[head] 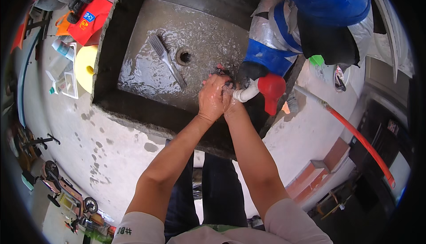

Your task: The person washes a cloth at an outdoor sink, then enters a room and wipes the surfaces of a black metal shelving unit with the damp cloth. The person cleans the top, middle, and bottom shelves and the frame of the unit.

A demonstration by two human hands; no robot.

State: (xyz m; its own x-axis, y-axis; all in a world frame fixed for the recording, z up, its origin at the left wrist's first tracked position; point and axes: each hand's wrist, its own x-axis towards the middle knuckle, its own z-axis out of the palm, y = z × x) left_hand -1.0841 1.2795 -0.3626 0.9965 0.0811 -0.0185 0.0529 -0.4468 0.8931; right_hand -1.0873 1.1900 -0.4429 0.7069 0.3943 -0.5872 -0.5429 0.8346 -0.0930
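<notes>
Both my hands are together under the white spout of a tap (246, 94) with a red handle, over a stone or concrete sink (133, 115). My left hand (212, 97) and my right hand (229, 99) are closed around a small dark wet thing with pinkish bits (224, 74); most of it is hidden by the fingers, so I cannot tell what it is. Water wets both hands. Left of the round drain hole (184, 56), a brush (167, 61) with a long handle lies on the wet sink floor.
Blue and silvery wrapping (269, 54) covers the pipe beside the tap. A yellow round lid or basin (86, 69) and a white basket (70, 85) with bottles stand left of the sink. A pole with a red handle (359, 137) slants at the right. A scooter (66, 194) stands lower left.
</notes>
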